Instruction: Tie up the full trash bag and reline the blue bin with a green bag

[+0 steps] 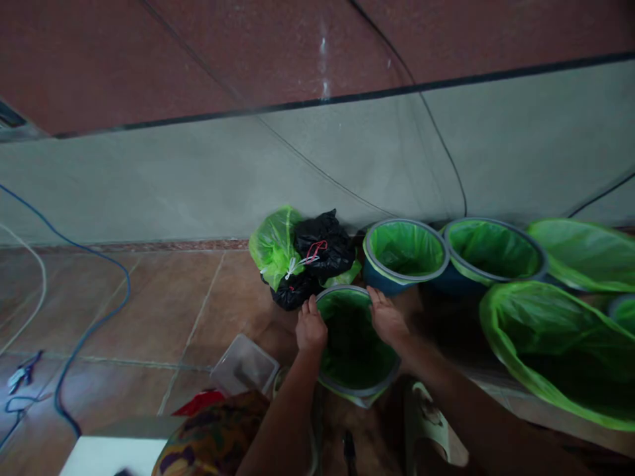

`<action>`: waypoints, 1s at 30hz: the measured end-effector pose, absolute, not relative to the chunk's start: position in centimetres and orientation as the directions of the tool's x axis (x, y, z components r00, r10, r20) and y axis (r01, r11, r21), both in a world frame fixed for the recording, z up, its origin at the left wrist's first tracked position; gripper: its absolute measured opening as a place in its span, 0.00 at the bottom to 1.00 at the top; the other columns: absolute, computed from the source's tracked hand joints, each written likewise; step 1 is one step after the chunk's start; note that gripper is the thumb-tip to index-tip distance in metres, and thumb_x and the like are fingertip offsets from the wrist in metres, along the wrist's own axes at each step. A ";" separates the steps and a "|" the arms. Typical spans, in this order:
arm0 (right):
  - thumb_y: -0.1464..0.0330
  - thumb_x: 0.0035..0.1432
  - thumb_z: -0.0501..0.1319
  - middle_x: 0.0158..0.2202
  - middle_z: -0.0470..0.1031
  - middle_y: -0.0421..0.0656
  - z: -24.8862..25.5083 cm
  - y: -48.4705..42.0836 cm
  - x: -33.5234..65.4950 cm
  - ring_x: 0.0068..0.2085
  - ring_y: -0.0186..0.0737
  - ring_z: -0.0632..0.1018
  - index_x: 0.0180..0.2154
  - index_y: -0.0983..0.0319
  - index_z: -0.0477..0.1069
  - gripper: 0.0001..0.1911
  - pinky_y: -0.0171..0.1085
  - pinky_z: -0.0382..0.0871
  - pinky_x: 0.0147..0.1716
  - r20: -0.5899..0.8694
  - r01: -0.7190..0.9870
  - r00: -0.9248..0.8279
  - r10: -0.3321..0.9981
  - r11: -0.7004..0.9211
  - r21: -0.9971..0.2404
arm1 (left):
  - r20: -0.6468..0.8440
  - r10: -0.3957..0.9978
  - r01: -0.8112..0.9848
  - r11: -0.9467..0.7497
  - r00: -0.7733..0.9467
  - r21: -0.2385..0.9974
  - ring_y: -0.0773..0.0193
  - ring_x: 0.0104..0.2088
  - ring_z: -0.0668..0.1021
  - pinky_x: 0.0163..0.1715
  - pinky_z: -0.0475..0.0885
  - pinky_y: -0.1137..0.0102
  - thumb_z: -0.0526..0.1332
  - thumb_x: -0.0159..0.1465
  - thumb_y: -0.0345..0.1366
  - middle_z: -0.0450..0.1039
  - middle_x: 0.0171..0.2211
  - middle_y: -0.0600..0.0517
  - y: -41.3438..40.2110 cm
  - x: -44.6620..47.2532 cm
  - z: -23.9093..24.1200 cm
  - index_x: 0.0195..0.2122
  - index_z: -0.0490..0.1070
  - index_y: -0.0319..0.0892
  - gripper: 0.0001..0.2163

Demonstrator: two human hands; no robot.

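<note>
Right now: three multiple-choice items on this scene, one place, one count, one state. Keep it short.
1. Where do the tied bags lie?
A. left of the held bin
B. inside it
C. on the white surface

2. How many lined bins stand against the wall?
A. none
B. two
C. five

3. How are the hands placed?
A. both on the bin's rim
B. both in the air
C. one holds a cable

Key: 1 A, they lie beside the held bin. 2 B, two blue bins. 3 A, left hand and right hand rest on opposite sides of the rim.
</note>
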State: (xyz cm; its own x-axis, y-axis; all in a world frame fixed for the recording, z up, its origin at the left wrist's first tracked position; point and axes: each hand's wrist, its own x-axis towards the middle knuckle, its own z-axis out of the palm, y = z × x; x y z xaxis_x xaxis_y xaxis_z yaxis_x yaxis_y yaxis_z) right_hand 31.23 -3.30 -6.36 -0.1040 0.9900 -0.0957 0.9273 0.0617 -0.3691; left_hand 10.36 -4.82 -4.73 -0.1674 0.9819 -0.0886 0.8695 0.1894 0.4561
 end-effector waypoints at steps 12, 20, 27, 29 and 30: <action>0.70 0.61 0.49 0.61 0.62 0.58 -5.1 -4.1 31.3 0.60 0.54 0.65 0.65 0.69 0.50 0.31 0.49 0.60 0.58 -0.127 0.886 0.074 0.989 -0.124 -0.447 | -0.188 0.960 0.762 0.278 -0.205 0.585 0.51 0.55 0.73 0.53 0.67 0.62 0.50 0.63 0.28 0.68 0.55 0.36 -4.7 8.7 -4.3 0.63 0.57 0.36 0.25; 0.64 0.65 0.47 0.50 0.73 0.62 -7.2 -14.2 29.1 0.51 0.52 0.76 0.64 0.73 0.50 0.30 0.44 0.68 0.47 -0.260 0.614 0.560 0.787 -0.605 -0.508 | -0.232 0.866 0.603 0.480 -0.444 0.637 0.56 0.56 0.73 0.54 0.69 0.63 0.51 0.66 0.32 0.69 0.57 0.38 -11.0 9.2 -6.2 0.63 0.53 0.36 0.24; 0.62 0.67 0.43 0.37 0.78 0.54 -5.9 -13.5 28.3 0.40 0.50 0.80 0.64 0.68 0.52 0.28 0.43 0.69 0.40 -0.411 0.548 0.559 0.720 -0.693 -0.469 | -0.348 0.808 0.611 0.588 -0.475 0.531 0.58 0.42 0.81 0.41 0.74 0.65 0.46 0.67 0.30 0.76 0.46 0.41 -10.9 10.4 -5.5 0.63 0.51 0.39 0.22; 0.62 0.67 0.44 0.41 0.77 0.55 -5.1 -13.6 28.5 0.43 0.50 0.79 0.64 0.69 0.52 0.28 0.42 0.68 0.42 -0.393 0.564 0.550 0.737 -0.675 -0.476 | -0.360 0.813 0.616 0.581 -0.457 0.531 0.57 0.43 0.80 0.42 0.74 0.64 0.46 0.68 0.31 0.76 0.48 0.40 -10.7 10.2 -5.1 0.63 0.51 0.38 0.22; 0.62 0.66 0.46 0.44 0.76 0.56 -4.6 -13.8 28.6 0.44 0.50 0.78 0.63 0.70 0.52 0.29 0.42 0.68 0.43 -0.357 0.590 0.549 0.756 -0.652 -0.476 | -0.352 0.818 0.622 0.574 -0.454 0.532 0.56 0.45 0.80 0.43 0.73 0.63 0.48 0.67 0.32 0.75 0.49 0.38 -10.7 10.1 -4.9 0.63 0.51 0.37 0.23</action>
